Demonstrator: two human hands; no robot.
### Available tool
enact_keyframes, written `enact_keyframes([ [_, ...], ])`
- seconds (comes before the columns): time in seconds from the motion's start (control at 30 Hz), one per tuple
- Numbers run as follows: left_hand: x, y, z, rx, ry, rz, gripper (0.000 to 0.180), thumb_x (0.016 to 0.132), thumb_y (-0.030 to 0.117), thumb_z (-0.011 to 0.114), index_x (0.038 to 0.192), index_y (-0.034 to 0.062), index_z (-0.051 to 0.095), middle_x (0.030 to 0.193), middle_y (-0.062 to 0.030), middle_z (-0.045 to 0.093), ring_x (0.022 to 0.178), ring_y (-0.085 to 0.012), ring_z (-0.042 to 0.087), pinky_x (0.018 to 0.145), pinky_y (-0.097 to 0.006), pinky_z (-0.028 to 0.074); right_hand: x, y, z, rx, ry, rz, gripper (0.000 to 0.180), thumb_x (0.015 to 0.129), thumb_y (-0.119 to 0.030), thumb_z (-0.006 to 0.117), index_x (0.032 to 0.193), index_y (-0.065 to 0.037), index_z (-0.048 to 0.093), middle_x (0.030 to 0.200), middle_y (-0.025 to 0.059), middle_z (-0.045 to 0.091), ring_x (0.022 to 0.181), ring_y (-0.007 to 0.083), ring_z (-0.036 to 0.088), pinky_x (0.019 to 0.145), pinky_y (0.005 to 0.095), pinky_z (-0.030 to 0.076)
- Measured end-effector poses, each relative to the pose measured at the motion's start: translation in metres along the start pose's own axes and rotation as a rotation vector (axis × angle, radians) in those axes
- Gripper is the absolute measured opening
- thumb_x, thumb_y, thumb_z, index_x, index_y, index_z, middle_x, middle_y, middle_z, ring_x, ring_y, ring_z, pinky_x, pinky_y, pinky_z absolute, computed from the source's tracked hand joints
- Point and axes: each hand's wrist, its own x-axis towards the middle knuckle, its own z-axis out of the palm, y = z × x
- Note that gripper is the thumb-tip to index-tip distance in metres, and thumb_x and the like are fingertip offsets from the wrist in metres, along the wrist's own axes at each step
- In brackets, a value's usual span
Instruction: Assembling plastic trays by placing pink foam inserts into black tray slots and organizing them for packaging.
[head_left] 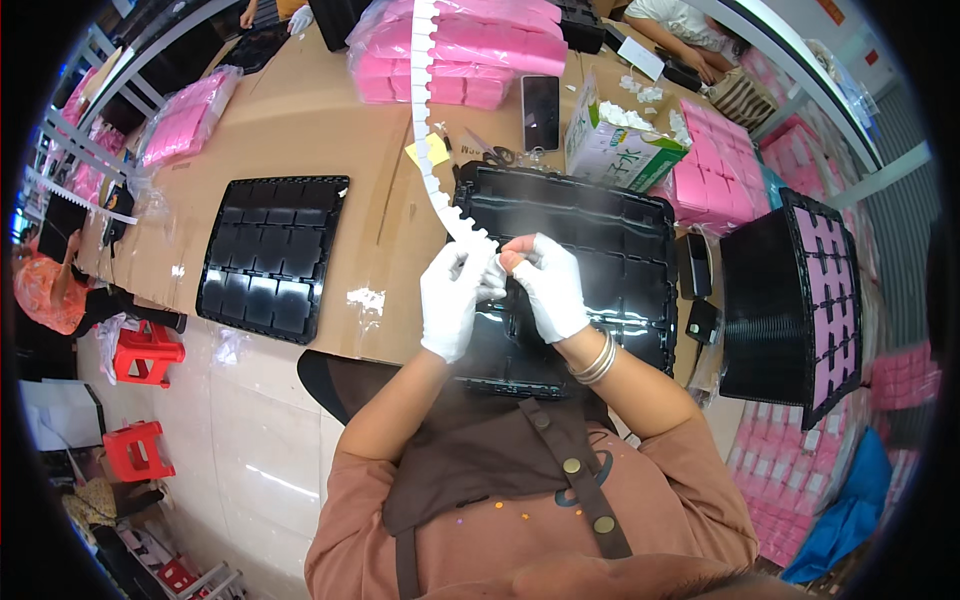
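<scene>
Left hand point(452, 300): gloved, pinching the white strip point(428, 150)
Right hand point(548, 285): gloved, pinching the strip's near end
Below hands: black tray point(640, 290) at surface's near edge

- One view only: a head-worn fisheye camera looks steeply down over the wearer's chest and apron point(500, 450) onto the cardboard-covered worktop point(300, 130).
- It faces forward across the worktop; the near edge runs under the forearms, the far edge bends along the top of the frame.
- The gloved left hand point(450, 300) and right hand point(550, 285) sit close, near the centre, over a black tray point(620, 250).
- Straight lines bow toward the dark circular rim; shelving rails curve at both upper corners.
- The wide field takes in floor and red stools point(140, 400) at lower left, and a stack of trays point(790, 300) at the right.
- With no second view, nothing is shared.
</scene>
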Motion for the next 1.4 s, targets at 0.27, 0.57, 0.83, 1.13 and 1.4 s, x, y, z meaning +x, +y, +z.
enact_keyframes([
  [0.27,0.031,0.015,-0.007,-0.291,0.090,-0.121,0.024,0.092,0.023,0.060,0.105,0.0029,0.056,0.087,-0.0055,0.060,0.060,-0.0084,0.052,0.047,-0.021,0.041,0.014,-0.008,-0.009,-0.145,0.066,-0.453,0.008,0.076,0.004,0.062,0.082,-0.001,0.059,0.083,0.0077,0.059,0.072,0.0152,0.059,0.069,0.0268,0.048],
  [0.57,0.034,0.005,-0.049,-0.184,0.165,0.005,0.025,0.092,0.021,0.062,0.106,0.0002,0.060,0.088,-0.0067,0.064,0.060,-0.0073,0.054,0.049,-0.019,0.043,0.143,0.024,-0.063,-1.448,0.150,-0.370,0.007,0.072,-0.017,0.066,0.068,-0.012,0.069,0.085,0.0109,0.064,0.086,0.0302,0.061,0.075,0.0434,0.047],
  [0.83,0.031,0.008,-0.050,-0.146,0.188,-0.028,0.036,0.093,0.020,0.061,0.122,0.0007,0.053,0.093,-0.0063,0.062,0.061,-0.0071,0.053,0.048,-0.019,0.042,0.144,0.029,-0.065,-1.440,0.122,-0.406,0.006,0.070,-0.016,0.068,0.065,-0.011,0.067,0.083,0.0116,0.063,0.082,0.0293,0.062,0.073,0.0422,0.049],
  [1.13,0.028,0.004,-0.035,-0.046,0.098,0.024,0.033,0.092,0.018,0.062,0.116,-0.0042,0.057,0.090,-0.0072,0.062,0.061,-0.0072,0.055,0.050,-0.019,0.045,0.079,-0.013,-0.050,-0.434,0.100,-0.355,0.010,0.077,-0.008,0.066,0.077,0.000,0.062,0.080,0.0085,0.065,0.072,0.0161,0.061,0.070,0.0297,0.049],
  [1.4,0.025,-0.007,-0.019,-0.100,0.061,0.033,0.021,0.092,0.016,0.060,0.104,-0.0018,0.061,0.084,-0.0056,0.061,0.061,-0.0074,0.056,0.052,-0.018,0.046,0.029,0.010,0.032,-0.074,-0.042,-0.121,0.010,0.083,-0.008,0.064,0.090,0.000,0.063,0.082,0.0054,0.065,0.075,0.0099,0.058,0.070,0.0244,0.047],
])
